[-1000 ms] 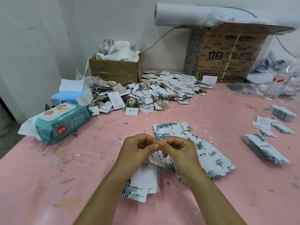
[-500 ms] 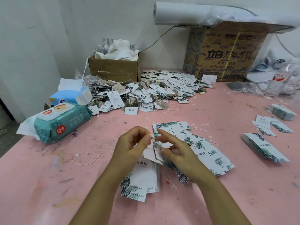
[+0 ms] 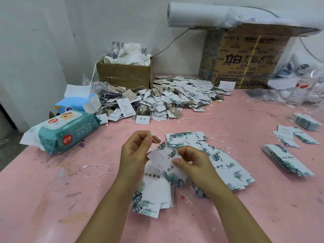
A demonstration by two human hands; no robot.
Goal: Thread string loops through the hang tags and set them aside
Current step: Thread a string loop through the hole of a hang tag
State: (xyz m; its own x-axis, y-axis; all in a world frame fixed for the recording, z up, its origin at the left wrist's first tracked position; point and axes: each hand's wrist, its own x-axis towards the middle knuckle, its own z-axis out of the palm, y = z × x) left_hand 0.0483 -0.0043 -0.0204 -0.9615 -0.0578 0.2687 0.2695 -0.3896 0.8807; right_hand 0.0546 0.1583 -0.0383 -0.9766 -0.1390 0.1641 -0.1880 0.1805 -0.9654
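Note:
My left hand (image 3: 135,151) pinches the white end of a thin string loop (image 3: 154,137) above the table. My right hand (image 3: 192,163) holds a small bunch of white hang tags with green leaf print (image 3: 162,155), and the string runs from my left fingers into them. Under my hands lies a stack of the same tags (image 3: 152,193). A fanned spread of leaf-print tags (image 3: 219,158) lies just right of my right hand. A loose string loop (image 3: 95,170) lies on the pink table (image 3: 52,199) to the left.
A big heap of strung tags (image 3: 157,100) fills the back of the table before a small cardboard box (image 3: 124,74) and a large printed carton (image 3: 245,57). A wet-wipes pack (image 3: 64,130) and tissue box (image 3: 78,102) sit at left. More tag stacks (image 3: 287,160) lie at right.
My hands, pressed together over the tags a second ago, have drawn apart. My left hand rose with the string end, and my right hand dropped lower, holding the tags.

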